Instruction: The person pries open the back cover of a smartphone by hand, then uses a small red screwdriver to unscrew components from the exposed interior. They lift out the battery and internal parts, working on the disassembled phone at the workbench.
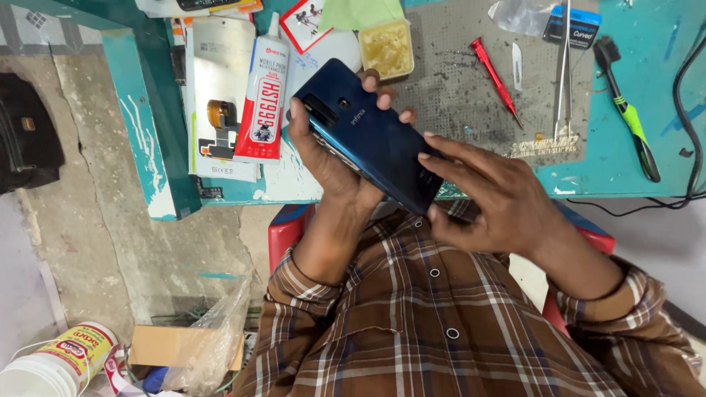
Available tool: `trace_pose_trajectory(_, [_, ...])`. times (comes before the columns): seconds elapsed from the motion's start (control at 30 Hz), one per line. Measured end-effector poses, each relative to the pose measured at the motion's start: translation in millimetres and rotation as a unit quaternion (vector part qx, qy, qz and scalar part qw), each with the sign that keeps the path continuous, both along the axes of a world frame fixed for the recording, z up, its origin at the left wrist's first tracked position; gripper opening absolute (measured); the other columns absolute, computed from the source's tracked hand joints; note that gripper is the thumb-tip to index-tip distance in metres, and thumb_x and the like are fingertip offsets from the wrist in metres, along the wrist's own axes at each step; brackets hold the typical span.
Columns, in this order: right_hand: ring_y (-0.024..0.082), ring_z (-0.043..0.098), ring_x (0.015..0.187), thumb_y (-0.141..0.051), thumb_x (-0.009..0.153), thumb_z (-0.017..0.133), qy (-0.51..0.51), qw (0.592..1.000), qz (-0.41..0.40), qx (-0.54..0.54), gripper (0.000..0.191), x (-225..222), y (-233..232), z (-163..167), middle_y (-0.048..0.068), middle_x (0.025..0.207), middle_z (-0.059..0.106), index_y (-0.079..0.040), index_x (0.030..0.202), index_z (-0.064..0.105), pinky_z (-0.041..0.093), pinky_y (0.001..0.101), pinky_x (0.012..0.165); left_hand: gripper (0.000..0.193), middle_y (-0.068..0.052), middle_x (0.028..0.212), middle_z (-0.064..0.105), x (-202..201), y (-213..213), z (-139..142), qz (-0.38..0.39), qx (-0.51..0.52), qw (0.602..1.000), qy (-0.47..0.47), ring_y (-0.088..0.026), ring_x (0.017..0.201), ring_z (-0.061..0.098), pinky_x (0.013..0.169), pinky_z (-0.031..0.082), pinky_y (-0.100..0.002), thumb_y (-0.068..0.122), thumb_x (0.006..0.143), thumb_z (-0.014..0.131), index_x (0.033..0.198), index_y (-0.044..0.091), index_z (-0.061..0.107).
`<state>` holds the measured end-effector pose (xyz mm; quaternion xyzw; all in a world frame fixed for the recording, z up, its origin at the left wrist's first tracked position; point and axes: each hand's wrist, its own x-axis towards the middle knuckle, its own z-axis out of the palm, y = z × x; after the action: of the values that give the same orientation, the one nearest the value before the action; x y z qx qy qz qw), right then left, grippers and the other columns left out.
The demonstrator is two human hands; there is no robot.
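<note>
- We look down on a teal-painted workbench [647, 51] with chipped edges, a grey work mat [456, 95] laid on it, and a worn concrete floor below to the left.
- Our left hand [331, 158] grips a dark blue phone [375, 136] from beneath, back cover up; the thumb lies along its left edge and the fingertips curl over the far edge.
- Our right hand [493, 195] meets the phone's lower end, fingers spread and pressing flat on the back cover, thumb tucked under the corner.
- The phone is held in the air just in front of the bench edge, tilted, above a brown plaid shirt [441, 323].
- Just left of the phone stands a red-and-white glue tube [262, 92], lying on a white box [217, 95].
- Behind the phone sits a small yellowish tray [386, 48].
- On the mat we see a red screwdriver [496, 73], metal tweezers [563, 66] and, further right, a green-handled brush [629, 110] (its bristles are black).
- A black cable [687, 110] runs down the right edge.
- On the floor lie a white tub [55, 360] and a clear plastic bag [213, 342].
</note>
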<state>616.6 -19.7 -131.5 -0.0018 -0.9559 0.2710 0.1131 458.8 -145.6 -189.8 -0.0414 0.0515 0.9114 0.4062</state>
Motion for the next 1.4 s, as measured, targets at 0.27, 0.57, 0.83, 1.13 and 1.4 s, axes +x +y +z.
trace_pose_trajectory(0.27, [0.032,0.077,0.095,-0.05,0.077,0.089,-0.034,0.998,-0.06,-0.011,0.075,-3,-8,6,0.021,0.14,0.063,-0.003,0.131,0.067,0.063,0.0403,0.072,0.091,-0.017,0.131,0.064,3,11,-9,0.01,-0.063,0.998,0.005,-0.03,0.117,0.065,0.099,0.057,-0.053,0.086,0.097,0.04,0.14,0.006,0.054])
trace_pose_trajectory(0.57, [0.038,0.073,0.113,-0.037,0.09,0.077,-0.015,0.995,-0.082,-0.055,0.059,2,-12,1,0.026,0.136,0.066,0.0,0.134,0.063,0.064,0.0415,0.087,0.095,-0.02,0.136,0.059,7,13,-13,0.005,-0.039,0.999,0.034,-0.03,0.122,0.062,0.101,0.055,-0.052,0.086,0.1,0.037,0.145,0.003,0.05])
trace_pose_trajectory(0.83, [0.031,0.066,0.084,-0.021,0.103,0.056,-0.065,0.941,-0.213,-0.253,0.042,24,3,-19,0.024,0.1,0.07,0.005,0.134,0.067,0.054,0.04,0.076,0.09,-0.02,0.133,0.061,6,11,-19,-0.006,0.034,0.999,0.034,-0.028,0.119,0.065,0.102,0.056,-0.045,0.081,0.104,0.036,0.133,-0.002,0.056])
trace_pose_trajectory(1.13, [0.028,0.075,0.087,-0.015,0.119,0.04,0.121,0.833,-0.232,-0.487,0.037,25,16,-44,0.024,0.113,0.07,0.016,0.133,0.054,0.068,0.0427,0.078,0.095,-0.018,0.13,0.067,-3,18,-20,-0.009,-0.004,1.0,0.018,-0.026,0.116,0.069,0.106,0.058,-0.041,0.08,0.105,0.04,0.139,-0.007,0.057])
trace_pose_trajectory(1.4, [0.027,0.073,0.078,-0.024,0.123,0.046,0.188,0.744,-0.255,-0.589,0.039,45,30,-52,0.024,0.101,0.072,0.012,0.125,0.06,0.066,0.0415,0.069,0.108,-0.022,0.159,0.044,-2,22,-22,-0.085,0.097,0.992,-0.017,-0.032,0.146,0.048,0.125,0.037,-0.056,0.093,0.088,0.041,0.145,0.002,0.052])
